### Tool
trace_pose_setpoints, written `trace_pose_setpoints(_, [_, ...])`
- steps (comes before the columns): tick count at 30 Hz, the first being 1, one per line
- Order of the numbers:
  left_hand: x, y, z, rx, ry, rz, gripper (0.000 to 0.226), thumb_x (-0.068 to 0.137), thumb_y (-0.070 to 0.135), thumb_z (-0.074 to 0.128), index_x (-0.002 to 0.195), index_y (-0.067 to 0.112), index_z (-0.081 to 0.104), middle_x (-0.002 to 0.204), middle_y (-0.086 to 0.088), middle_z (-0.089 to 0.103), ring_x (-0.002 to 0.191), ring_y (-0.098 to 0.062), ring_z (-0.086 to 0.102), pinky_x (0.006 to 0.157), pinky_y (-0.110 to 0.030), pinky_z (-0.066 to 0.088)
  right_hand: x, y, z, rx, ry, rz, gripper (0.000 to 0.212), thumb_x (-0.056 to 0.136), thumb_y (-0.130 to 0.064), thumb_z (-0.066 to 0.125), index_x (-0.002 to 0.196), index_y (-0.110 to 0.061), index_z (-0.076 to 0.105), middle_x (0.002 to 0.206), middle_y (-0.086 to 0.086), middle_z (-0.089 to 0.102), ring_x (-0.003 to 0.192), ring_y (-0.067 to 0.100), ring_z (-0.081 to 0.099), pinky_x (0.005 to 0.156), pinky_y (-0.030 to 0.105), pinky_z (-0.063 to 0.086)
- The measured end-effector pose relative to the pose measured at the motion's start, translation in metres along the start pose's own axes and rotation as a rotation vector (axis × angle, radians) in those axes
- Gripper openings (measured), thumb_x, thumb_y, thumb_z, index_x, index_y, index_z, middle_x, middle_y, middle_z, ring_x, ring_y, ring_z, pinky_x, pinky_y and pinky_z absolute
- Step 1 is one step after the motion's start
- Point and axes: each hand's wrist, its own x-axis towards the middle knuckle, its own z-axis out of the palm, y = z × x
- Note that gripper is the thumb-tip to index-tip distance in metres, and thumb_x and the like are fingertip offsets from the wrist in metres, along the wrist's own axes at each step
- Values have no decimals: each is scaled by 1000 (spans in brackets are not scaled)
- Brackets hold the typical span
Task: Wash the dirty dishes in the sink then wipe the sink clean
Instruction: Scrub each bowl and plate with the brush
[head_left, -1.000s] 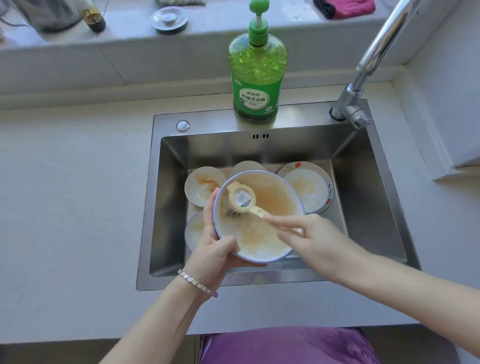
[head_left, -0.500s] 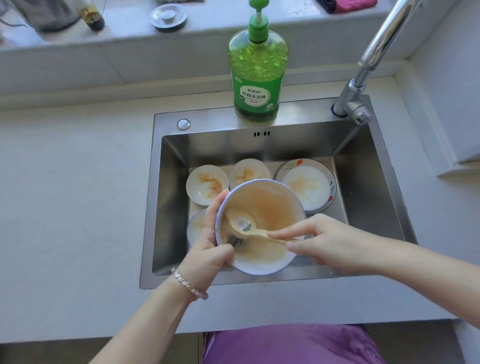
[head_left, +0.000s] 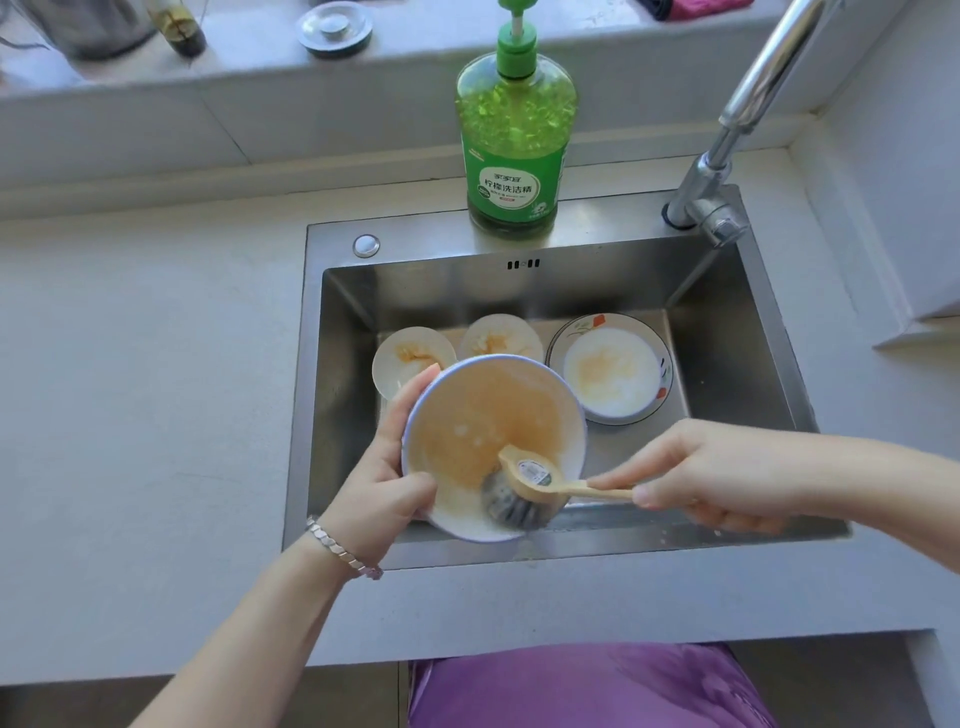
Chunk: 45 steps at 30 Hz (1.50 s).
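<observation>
Early going — our left hand (head_left: 382, 486) grips the stained bowl (head_left: 493, 447) over the sink (head_left: 753, 374), our right hand (head_left: 711, 475) pinching the brush (head_left: 524, 491); three dishes (head_left: 610, 371) — perhaps more — wait.

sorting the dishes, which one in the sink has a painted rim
The plate at the back right of the sink: its rim carries coloured painted marks. The two small dishes left of it are plain.

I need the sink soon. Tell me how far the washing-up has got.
Nothing looks finished. In hand: the left hand tilts a stained bowl while the right hand scrubs it with a brush. Left: three dirty dishes in the sink, then wiping it.
</observation>
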Motion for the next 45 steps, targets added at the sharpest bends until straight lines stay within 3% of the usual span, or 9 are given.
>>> trace_pose_setpoints(5, [10, -2, 10, -10, 93, -4, 83, 58, 1, 51, 122, 54, 45, 118, 10, 56, 95, -10, 61, 58, -21, 51, 9, -10, 23, 55, -42, -74, 36, 93, -25, 48, 102, -57, 62, 42, -10, 22, 38, 10, 18, 38, 14, 14])
trace_pose_setpoints(8, [9, -4, -2, -46, 151, -71, 86, 56, 0, 42, 119, 59, 44, 118, 0, 53, 91, -20, 56, 48, -24, 48, 3, -6, 10, -73, 37, -72, 35, 94, -24, 48, 106, -54, 62, 42, -10, 26, 41, 10, 21, 39, 18, 18])
trace_pose_setpoints(17, [8, -8, 4, -63, 184, -194, 87, 53, 0, 40, 116, 61, 44, 119, 3, 51, 102, -23, 53, 55, -34, 54, 4, -5, 13, -384, 194, -110, 32, 93, -31, 47, 112, -55, 57, 32, -12, 39, 31, 5, 34, 33, 12, 22])
trace_pose_setpoints(27, [3, -4, 18, -52, 155, -339, 90, 72, -16, 35, 122, 58, 37, 121, 4, 43, 104, -27, 47, 59, -48, 57, 20, 9, 11, -985, 500, -182, 52, 94, -27, 31, 132, -61, 26, 62, -9, 37, 59, 17, 41, 55, 30, 34])
trace_pose_setpoints(32, [0, -3, 27, -190, 120, -449, 86, 75, -17, 29, 123, 54, 41, 116, 2, 45, 97, -34, 50, 56, -54, 55, 35, 12, 17, -1156, 598, -305, 63, 92, -23, 34, 137, -59, 10, 60, -7, 28, 57, 20, 35, 50, 29, 27])
trace_pose_setpoints(36, [4, -6, 16, -251, 228, -420, 84, 73, -18, 30, 117, 52, 46, 115, 1, 45, 97, -36, 49, 54, -51, 54, 18, 31, 24, -880, 579, -244, 47, 96, -33, 32, 127, -69, 23, 58, -10, 38, 54, 12, 42, 49, 24, 33])
trace_pose_setpoints(40, [2, -14, 10, -355, 286, -447, 76, 75, -12, 31, 116, 50, 48, 114, -4, 50, 78, -37, 66, 59, -52, 54, 15, 32, 16, -44, 630, -303, 38, 91, -27, 54, 116, -56, 52, 59, -32, 56, 51, -18, 49, 48, 2, 37])
trace_pose_setpoints(42, [2, -16, 10, -395, 270, -447, 72, 75, -10, 32, 110, 50, 52, 114, -6, 52, 71, -34, 69, 61, -53, 54, 29, 33, 14, 229, 692, -305, 46, 86, -23, 62, 125, -45, 51, 65, -25, 62, 43, -10, 48, 42, 3, 34])
trace_pose_setpoints(45, [4, -12, 18, -390, 188, -437, 66, 67, -3, 40, 100, 51, 59, 115, -6, 54, 71, -33, 70, 61, -51, 54, 50, 26, 22, 608, 487, -175, 65, 78, -35, 70, 133, -40, 36, 71, 0, 71, 32, 2, 28, 31, 13, 24])
